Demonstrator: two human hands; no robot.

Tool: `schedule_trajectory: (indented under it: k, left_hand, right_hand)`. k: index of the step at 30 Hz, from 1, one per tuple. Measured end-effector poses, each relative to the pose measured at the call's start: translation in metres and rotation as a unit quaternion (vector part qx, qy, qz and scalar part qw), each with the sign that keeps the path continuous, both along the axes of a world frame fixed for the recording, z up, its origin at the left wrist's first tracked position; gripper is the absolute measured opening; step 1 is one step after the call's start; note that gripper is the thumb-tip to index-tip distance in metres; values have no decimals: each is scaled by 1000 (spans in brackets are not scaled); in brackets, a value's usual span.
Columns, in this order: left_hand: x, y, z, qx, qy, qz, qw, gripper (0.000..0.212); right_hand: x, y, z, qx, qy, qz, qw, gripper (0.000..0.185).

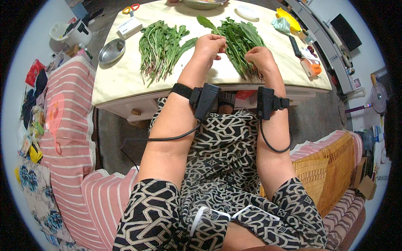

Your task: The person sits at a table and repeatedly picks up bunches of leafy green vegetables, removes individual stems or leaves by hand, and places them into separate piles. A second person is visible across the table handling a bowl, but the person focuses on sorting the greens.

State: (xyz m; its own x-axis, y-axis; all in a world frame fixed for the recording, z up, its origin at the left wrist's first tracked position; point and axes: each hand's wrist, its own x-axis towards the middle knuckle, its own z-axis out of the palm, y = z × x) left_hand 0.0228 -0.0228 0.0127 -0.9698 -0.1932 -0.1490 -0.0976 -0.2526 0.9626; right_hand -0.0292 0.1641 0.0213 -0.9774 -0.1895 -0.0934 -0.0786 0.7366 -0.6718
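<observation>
Two heaps of leafy greens lie on the marble-patterned table: a left heap (161, 50) with its stems towards me, and a right heap (240, 40) of broader leaves. My left hand (211, 45) is raised at the left edge of the right heap, its fingertips pinched together. A single leaf (205, 23) extends beyond those fingers; its lower end is hidden, so a hold on it is unclear. My right hand (260, 58) rests over the right side of the same heap, thumb and fingers curled at the stems. Whether it grips a stem cannot be seen.
On the tabletop (122, 84) are a metal dish (112, 51), a white box (129, 27), scissors (131, 10), a basin (204, 3), a white lid (247, 12), a yellow tray (288, 19), a cloth (280, 25), a black remote control (294, 46) and an orange-and-white box (311, 67).
</observation>
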Motion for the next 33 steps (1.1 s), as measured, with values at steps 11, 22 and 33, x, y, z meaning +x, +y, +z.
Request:
schedule_trajectory:
  k: [11, 22, 33]
  left_hand:
    - [-3, 7, -4, -30, 9, -17, 999, 18]
    - [0, 10, -2, -53, 25, -30, 998, 18]
    - [-1, 0, -1, -91, -8, -22, 996, 18]
  right_hand:
    - [26, -32, 16, -188, -14, 93, 978, 17]
    - [26, -34, 14, -204, 10, 72, 976, 16]
    - [7, -13, 6, -42, 26, 10, 999, 16]
